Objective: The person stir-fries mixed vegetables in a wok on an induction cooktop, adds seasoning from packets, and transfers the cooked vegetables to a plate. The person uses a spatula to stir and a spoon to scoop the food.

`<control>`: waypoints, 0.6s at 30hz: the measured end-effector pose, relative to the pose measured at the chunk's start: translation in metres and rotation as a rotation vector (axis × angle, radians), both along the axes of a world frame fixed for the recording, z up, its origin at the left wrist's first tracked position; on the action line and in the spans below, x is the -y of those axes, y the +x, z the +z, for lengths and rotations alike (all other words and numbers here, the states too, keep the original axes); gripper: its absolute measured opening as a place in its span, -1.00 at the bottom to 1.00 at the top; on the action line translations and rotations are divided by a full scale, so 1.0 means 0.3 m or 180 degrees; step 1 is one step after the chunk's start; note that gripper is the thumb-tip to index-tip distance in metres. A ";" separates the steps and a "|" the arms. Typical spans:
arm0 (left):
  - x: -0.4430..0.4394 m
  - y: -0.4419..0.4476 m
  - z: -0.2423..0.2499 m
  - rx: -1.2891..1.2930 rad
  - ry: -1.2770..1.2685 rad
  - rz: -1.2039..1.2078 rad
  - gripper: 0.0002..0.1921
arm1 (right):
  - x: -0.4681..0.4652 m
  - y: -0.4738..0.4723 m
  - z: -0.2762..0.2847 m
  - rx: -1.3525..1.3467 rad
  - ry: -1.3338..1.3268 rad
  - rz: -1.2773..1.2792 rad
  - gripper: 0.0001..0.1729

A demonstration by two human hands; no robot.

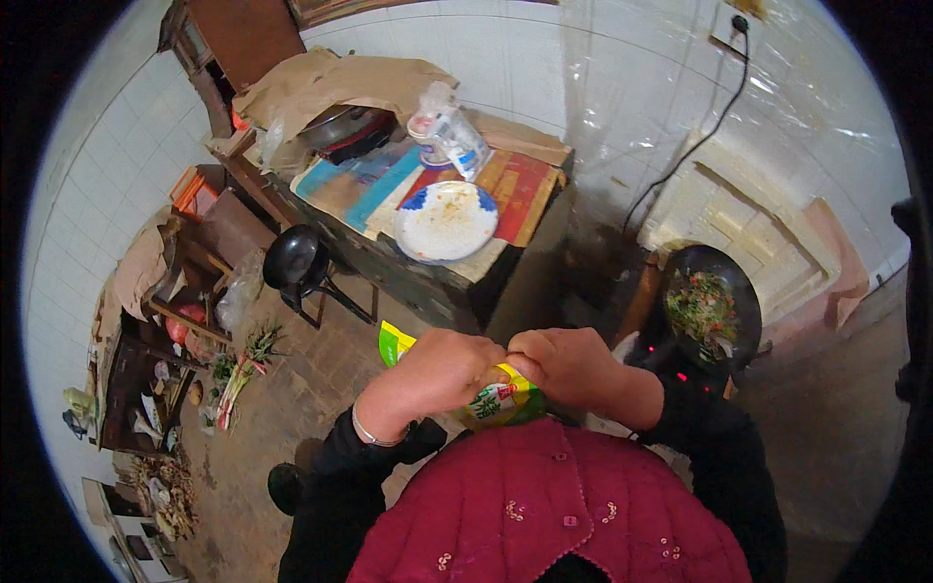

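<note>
A yellow and green plastic food packet (503, 402) with printing hangs in front of my body. My left hand (444, 368) grips its upper edge, fingers curled in. Right beside it, my right hand (572, 364) pinches the same edge, the two thumbs almost meeting. The fingers hide whether the packet's top is torn. To the right, a black wok (749, 321) holds chopped green vegetables (701, 306) with orange-red bits. Small red lights glow on the dark cooker (683, 377) beneath it.
Ahead stands a low table (477, 271) with a food-smeared white plate (446, 244), a bagged plastic tub (434, 149) and a dark pan (339, 130). An empty wok (295, 256) rests left. Spring onions (235, 390) lie on the floor. A black cord (718, 120) runs down the wall.
</note>
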State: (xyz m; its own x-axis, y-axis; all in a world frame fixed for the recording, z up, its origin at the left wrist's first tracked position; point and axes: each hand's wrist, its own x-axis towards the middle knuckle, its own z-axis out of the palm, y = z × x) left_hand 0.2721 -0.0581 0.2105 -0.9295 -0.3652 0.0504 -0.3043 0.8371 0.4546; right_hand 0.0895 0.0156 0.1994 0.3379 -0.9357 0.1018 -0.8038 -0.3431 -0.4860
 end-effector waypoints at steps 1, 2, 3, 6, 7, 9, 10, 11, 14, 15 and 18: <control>0.035 0.032 -0.003 -0.0094 0.0036 0.0025 -0.85 | 0.031 0.028 0.007 0.0291 -0.0065 0.0031 -0.80; 0.070 0.063 -0.005 -0.0186 0.0068 0.0051 -0.84 | 0.051 0.043 0.017 0.0426 0.0085 0.0053 -0.79; 0.106 0.093 -0.007 -0.0259 0.0109 0.0079 -0.84 | 0.077 0.061 0.023 0.0608 0.0104 0.0125 -0.77; 0.187 0.180 -0.020 -0.0261 0.0075 0.0125 -0.85 | 0.173 0.132 0.009 0.0070 0.0024 0.0254 -0.74; 0.210 0.202 -0.026 -0.0126 -0.0085 0.0153 -0.85 | 0.202 0.158 -0.004 0.0042 -0.0006 0.0184 -0.74; 0.250 0.235 -0.038 0.0152 -0.0404 0.0204 -0.86 | 0.257 0.213 -0.041 -0.0212 0.0087 0.0023 -0.71; 0.264 0.247 -0.042 0.0181 -0.0544 0.0205 -0.86 | 0.278 0.237 -0.061 -0.0057 0.0282 -0.0106 -0.68; 0.277 0.256 -0.046 0.0208 -0.0687 0.0205 -0.86 | 0.297 0.259 -0.080 0.0066 0.0458 -0.0222 -0.64; 0.321 0.280 -0.037 0.0415 -0.0896 0.0266 -0.89 | 0.352 0.314 -0.123 0.0576 0.0624 -0.0539 -0.57; 0.337 0.286 -0.031 0.0537 -0.0922 0.0314 -0.89 | 0.372 0.326 -0.128 0.0676 0.0742 -0.0686 -0.55; 0.385 0.295 -0.010 0.0532 -0.1048 0.0411 -0.91 | 0.441 0.345 -0.111 0.1215 0.0932 -0.0906 -0.51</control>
